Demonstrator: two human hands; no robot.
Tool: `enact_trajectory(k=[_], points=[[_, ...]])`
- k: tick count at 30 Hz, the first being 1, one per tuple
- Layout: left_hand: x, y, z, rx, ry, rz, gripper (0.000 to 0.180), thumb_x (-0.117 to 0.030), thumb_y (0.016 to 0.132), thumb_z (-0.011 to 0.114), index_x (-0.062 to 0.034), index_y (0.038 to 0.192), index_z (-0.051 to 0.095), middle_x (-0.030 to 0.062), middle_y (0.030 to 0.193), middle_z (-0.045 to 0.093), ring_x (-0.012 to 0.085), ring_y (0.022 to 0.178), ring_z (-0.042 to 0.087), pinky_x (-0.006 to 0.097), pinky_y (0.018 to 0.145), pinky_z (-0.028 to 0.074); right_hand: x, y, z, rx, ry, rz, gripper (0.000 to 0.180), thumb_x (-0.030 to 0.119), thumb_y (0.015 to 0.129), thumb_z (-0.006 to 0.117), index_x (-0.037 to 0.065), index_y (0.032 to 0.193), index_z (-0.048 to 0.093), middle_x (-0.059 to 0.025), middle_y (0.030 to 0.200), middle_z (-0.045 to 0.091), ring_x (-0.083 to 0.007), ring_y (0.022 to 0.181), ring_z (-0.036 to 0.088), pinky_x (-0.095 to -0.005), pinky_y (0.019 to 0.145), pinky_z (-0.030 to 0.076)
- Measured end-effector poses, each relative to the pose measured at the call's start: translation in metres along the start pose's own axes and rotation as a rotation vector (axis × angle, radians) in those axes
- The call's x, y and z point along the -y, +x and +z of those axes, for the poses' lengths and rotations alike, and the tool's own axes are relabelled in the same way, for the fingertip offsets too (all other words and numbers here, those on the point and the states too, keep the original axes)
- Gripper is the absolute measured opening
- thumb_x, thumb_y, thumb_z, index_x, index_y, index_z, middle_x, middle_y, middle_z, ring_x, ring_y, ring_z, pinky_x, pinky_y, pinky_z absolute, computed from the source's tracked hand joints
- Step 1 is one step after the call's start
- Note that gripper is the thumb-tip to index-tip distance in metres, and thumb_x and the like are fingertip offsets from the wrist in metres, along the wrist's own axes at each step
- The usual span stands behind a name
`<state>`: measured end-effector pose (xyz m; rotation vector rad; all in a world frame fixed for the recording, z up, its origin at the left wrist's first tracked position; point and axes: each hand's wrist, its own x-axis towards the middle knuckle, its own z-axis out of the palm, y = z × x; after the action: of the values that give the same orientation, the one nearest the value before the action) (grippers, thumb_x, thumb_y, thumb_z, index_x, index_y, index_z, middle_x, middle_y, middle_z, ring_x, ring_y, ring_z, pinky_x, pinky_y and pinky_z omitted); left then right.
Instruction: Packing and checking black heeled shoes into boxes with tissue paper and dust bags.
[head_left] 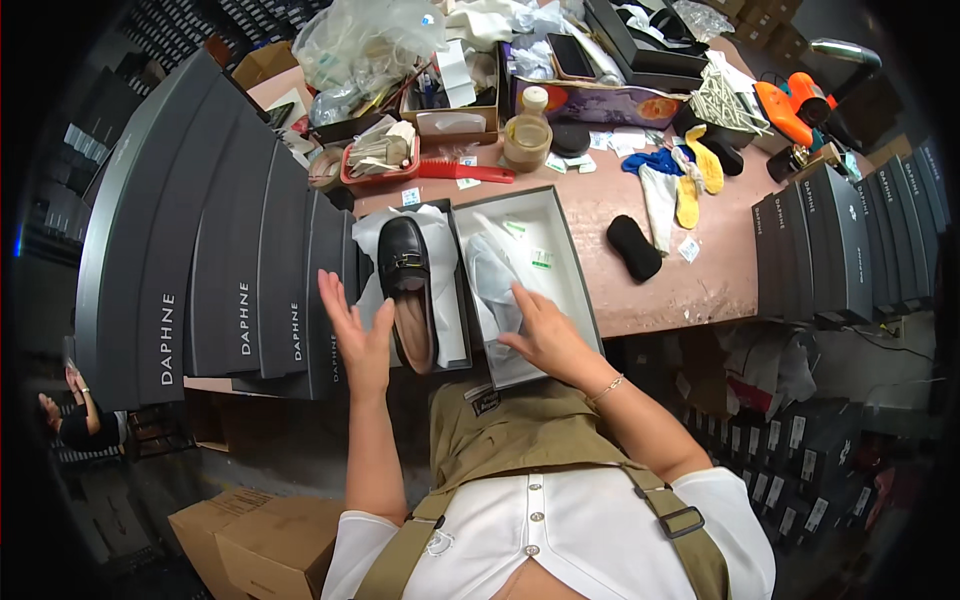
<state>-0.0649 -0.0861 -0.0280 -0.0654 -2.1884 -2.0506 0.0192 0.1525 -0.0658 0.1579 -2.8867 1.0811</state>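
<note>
A black loafer with a metal buckle lies on white paper in a dark shoe box at the table's near edge. My left hand is raised at the box's left side, fingers spread, holding nothing. Alongside is a grey box half, its inside facing up. In it are a pale, thin-wrapped bundle and white paper with green print. My right hand reaches over this half, thumb and forefinger apart at the bundle's edge; I cannot tell whether they touch it.
Stacked dark shoe boxes stand left, more boxes right. Behind are a red-handled brush, a jar, a red tray and a phone. A black pad lies near yellow insoles. Cartons sit below left.
</note>
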Motion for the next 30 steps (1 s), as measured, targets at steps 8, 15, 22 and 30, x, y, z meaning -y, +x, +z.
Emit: enact_trajectory(k=[8, 15, 22, 30], points=[[0.008, -0.033, 0.056, 0.254, -0.300, -0.176, 0.072, -0.015, 0.089, 0.067, -0.0024, 0.147, 0.025, 0.0181, 0.146, 0.032, 0.0260, 0.136, 0.034, 0.033, 0.107, 0.032, -0.040, 0.014, 0.017, -0.088, 0.387, 0.271, 0.048, 0.018, 0.081, 0.073, 0.000, 0.121, 0.053, -0.0095, 0.073, 0.062, -0.0203, 0.068, 0.059, -0.0349, 0.064, 0.048], [0.008, -0.015, 0.046, 0.287, -0.636, -0.472, 0.086, -0.033, 0.080, 0.077, -0.0107, 0.146, 0.027, 0.0098, 0.134, 0.044, 0.0208, 0.120, 0.046, 0.036, 0.099, 0.041, 0.040, 0.016, -0.049, -0.045, 0.578, -0.066, 0.022, 0.015, 0.092, 0.063, 0.000, 0.108, 0.065, -0.0123, 0.090, 0.069, -0.0205, 0.078, 0.066, -0.0287, 0.073, 0.051], [-0.013, -0.028, 0.006, -0.074, -0.644, -0.222, 0.059, -0.042, 0.085, 0.051, -0.0088, 0.134, 0.044, 0.0096, 0.125, 0.053, 0.0249, 0.112, 0.055, 0.041, 0.097, 0.045, -0.035, 0.021, 0.006, 0.035, 1.177, 0.662, 0.059, 0.040, 0.097, 0.050, 0.007, 0.144, 0.035, -0.0140, 0.140, 0.042, -0.0277, 0.120, 0.049, -0.0443, 0.095, 0.045], [-0.053, -0.027, 0.025, -0.255, -0.854, -0.189, 0.066, -0.057, 0.091, 0.035, -0.0072, 0.134, 0.043, 0.0129, 0.124, 0.054, 0.0282, 0.111, 0.057, 0.043, 0.093, 0.049, 0.059, -0.008, -0.053, 0.157, 0.731, -0.121, 0.037, 0.024, 0.087, 0.068, 0.006, 0.120, 0.063, -0.0144, 0.126, 0.059, -0.0255, 0.111, 0.057, -0.0361, 0.092, 0.045]])
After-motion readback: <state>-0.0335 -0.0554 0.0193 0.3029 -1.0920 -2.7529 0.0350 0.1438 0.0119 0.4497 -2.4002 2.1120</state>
